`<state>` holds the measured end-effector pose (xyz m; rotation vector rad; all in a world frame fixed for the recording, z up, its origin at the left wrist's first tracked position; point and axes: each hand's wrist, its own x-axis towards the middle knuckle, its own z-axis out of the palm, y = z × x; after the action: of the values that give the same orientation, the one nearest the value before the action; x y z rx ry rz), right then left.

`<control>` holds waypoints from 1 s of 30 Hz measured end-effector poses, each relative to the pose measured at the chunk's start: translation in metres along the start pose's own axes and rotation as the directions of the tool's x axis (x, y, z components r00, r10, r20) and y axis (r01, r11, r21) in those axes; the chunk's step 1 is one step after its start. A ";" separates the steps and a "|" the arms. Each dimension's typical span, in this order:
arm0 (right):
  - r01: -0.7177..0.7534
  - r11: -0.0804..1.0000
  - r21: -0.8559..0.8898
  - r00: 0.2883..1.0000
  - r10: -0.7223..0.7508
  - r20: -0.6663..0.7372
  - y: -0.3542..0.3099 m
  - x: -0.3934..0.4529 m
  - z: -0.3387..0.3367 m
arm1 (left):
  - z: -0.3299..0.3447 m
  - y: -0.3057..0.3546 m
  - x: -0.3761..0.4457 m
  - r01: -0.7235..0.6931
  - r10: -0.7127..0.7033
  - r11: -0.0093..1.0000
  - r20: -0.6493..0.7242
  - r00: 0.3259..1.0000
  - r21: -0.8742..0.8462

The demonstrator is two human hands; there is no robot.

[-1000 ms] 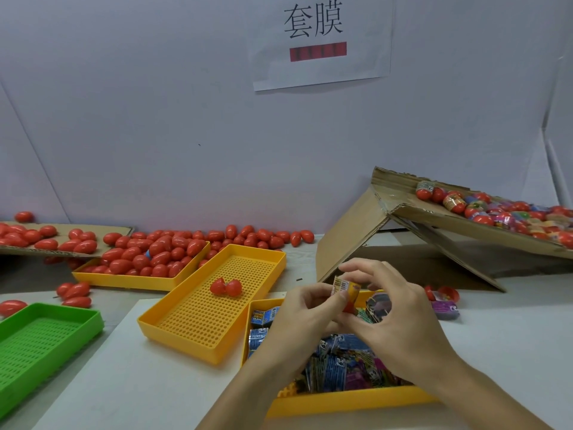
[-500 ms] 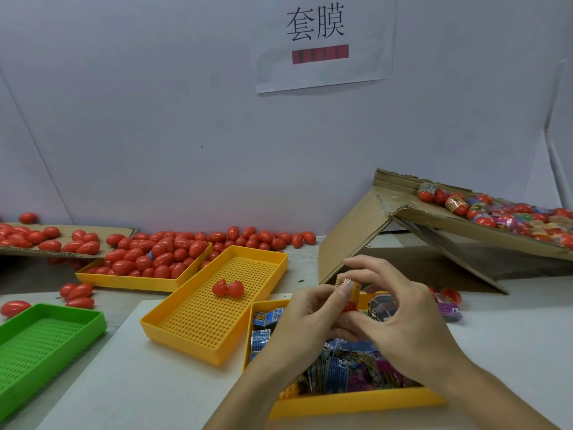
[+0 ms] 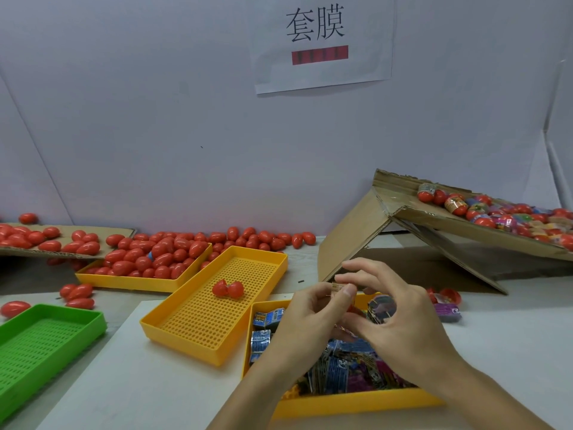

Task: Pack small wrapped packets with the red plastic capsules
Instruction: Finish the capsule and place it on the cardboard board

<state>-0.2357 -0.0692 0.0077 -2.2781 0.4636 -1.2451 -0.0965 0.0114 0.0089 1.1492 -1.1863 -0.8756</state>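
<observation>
Pale worktop [image 3: 511, 352] against a plain lilac-grey wall. Between your two hands, above the near tray, sits a small wrapped packet [image 3: 338, 287], yellowish with fine print too small to read, with a sliver of red capsule [image 3: 351, 308] showing just below it. Your left hand [image 3: 305, 318] pinches the packet, thumb up against its side; your right hand [image 3: 400, 321] curls its fingers round the same cluster from the right, index finger arched over the top. How the capsule halves sit is hidden by your fingers.

Below the hands: yellow tray of packets [image 3: 350, 405], blue and purple wrappers; one blue wrapper seems to read "DINO", another shows a "9".

Left of it, an angled yellow perforated tray [image 3: 186, 330] holds one opened red capsule pair [image 3: 228, 288]. Further back-left, a third yellow tray [image 3: 124, 280] is heaped with closed red capsules [image 3: 161, 252]; more are strewn along the wall and on a flat cardboard sheet [image 3: 124, 232]. Green perforated tray [image 3: 46, 342] at near left.

Right: a tilted cardboard box flap [image 3: 465, 225] carrying film-wrapped capsules [image 3: 496, 215]. One finished piece [image 3: 446, 305] lies on the worktop beside the near tray.

Paper sign [image 3: 322, 41] on the wall reads "套膜", with a blurred red bar underneath.
</observation>
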 end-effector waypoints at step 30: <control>-0.073 0.992 0.104 0.993 0.062 0.099 -0.002 0.002 -0.006 | -0.004 0.006 -0.002 0.195 -0.187 0.980 0.182 0.965 -0.030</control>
<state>-0.2397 -0.0698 0.0132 -2.2016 0.4252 -1.0966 -0.0933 0.0153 0.0140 1.1784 -1.2055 -1.1690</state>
